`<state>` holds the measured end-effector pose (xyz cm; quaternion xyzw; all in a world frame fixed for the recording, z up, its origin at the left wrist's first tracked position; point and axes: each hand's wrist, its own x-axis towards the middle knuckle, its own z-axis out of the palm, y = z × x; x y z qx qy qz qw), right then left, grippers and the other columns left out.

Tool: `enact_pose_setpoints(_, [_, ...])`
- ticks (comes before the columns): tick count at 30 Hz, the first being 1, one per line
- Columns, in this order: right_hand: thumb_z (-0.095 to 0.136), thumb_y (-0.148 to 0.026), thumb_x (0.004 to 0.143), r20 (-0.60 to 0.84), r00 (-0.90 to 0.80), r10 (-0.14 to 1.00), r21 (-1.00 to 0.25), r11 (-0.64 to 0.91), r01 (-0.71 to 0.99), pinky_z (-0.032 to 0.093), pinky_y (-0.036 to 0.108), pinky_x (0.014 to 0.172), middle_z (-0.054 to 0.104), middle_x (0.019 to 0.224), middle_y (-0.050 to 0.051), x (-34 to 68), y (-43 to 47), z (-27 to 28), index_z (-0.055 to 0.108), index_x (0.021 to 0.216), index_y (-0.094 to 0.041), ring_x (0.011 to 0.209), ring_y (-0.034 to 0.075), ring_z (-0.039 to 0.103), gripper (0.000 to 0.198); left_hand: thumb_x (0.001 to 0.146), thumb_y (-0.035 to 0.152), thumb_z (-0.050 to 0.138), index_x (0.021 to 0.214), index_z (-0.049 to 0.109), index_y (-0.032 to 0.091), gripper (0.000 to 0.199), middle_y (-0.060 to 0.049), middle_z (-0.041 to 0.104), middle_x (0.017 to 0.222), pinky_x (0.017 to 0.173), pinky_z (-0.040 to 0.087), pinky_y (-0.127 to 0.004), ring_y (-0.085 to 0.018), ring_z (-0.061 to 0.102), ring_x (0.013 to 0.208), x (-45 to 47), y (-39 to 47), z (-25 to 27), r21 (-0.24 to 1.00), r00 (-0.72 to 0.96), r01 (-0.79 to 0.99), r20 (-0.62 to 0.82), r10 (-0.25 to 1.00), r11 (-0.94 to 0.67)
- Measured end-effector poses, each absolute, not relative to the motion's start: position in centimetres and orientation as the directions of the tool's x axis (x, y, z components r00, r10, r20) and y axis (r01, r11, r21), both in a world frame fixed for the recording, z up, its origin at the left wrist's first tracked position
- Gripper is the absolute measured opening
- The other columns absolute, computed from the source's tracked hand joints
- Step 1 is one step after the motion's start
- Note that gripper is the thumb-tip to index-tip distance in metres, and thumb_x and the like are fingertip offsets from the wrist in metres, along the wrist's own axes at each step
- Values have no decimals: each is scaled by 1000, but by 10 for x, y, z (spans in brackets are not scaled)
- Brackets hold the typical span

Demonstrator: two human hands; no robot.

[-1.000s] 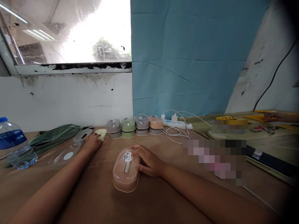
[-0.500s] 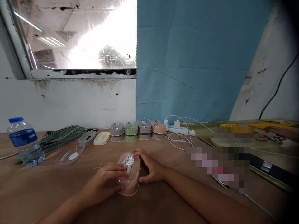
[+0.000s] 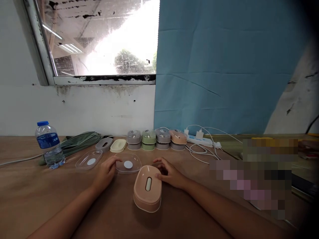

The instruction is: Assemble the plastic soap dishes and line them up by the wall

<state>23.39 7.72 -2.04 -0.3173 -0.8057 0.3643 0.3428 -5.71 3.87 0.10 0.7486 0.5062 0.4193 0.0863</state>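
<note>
A peach-pink oval box (image 3: 149, 176) stands in front of me, with a cream-coloured piece in the slot of its top. My right hand (image 3: 170, 174) grips its far right corner, thumb on the top and fingers curled behind. To the left, a clear plastic lid (image 3: 134, 163) with a round white sticker rests on or just over the table. The fingers of my left hand (image 3: 107, 171) pinch that lid's left rim. Another clear lid (image 3: 83, 162), also stickered, lies further left, near a grey slotted lid (image 3: 104, 144) and a cream oval piece (image 3: 118, 145).
Several two-tier boxes (image 3: 149, 139) in grey, green and pink line the wall. A water bottle (image 3: 50, 146) and a green cloth bag (image 3: 79, 143) stand at the left. A power strip (image 3: 200, 140) with white cables (image 3: 201, 149) lies back right, near a blurred-out area.
The clear lid has come off the pink box and moved left with my left hand, baring the box's slotted top. My right hand stays at the box. The view has shifted left.
</note>
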Motion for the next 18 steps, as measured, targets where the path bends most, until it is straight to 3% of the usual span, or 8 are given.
enact_pose_setpoints(2, [62, -34, 74, 326, -569, 755, -785, 552, 283, 43, 32, 73, 54, 88, 2, 234, 78, -21, 40, 109, -19, 82, 17, 53, 44, 83, 17, 32, 94, 56, 18, 27, -5, 62, 92, 77, 45, -29, -17, 58, 85, -66, 43, 2, 490, 218, 746, 460, 861, -451])
enact_pose_setpoints(5, [59, -33, 76, 341, -592, 730, -774, 575, 264, 44, 32, 74, 55, 90, 3, 234, 77, -20, 42, 107, -19, 84, 17, 53, 38, 82, 18, 36, 93, 59, 19, 25, -4, 63, 88, 76, 44, -28, -17, 57, 85, -71, 42, 6, 399, 373, 772, 345, 861, -495])
enact_pose_setpoints(11, [57, -33, 79, 340, -601, 724, -761, 587, 276, 44, 33, 76, 56, 98, 5, 234, 75, -17, 43, 106, -19, 89, 19, 53, 34, 85, 29, 42, 79, 63, 21, 24, -4, 62, 75, 73, 37, -30, -18, 53, 76, -60, 31, 16, 11, 630, 749, 298, 717, -663])
enact_pose_setpoints(14, [55, -35, 79, 342, -612, 713, -752, 598, 276, 43, 34, 77, 55, 102, 6, 233, 75, -16, 44, 106, -19, 92, 19, 53, 33, 89, 29, 36, 79, 63, 20, 31, -4, 62, 74, 71, 35, -30, -17, 53, 72, -55, 31, 18, -85, 660, 734, 322, 678, -674])
enact_pose_setpoints(18, [54, -36, 80, 344, -618, 707, -750, 603, 273, 44, 34, 78, 56, 100, 6, 233, 75, -16, 45, 106, -19, 91, 19, 53, 32, 90, 32, 34, 83, 63, 20, 32, -5, 63, 78, 70, 34, -30, -18, 54, 74, -70, 33, 28, -182, 580, 809, 407, 706, -559])
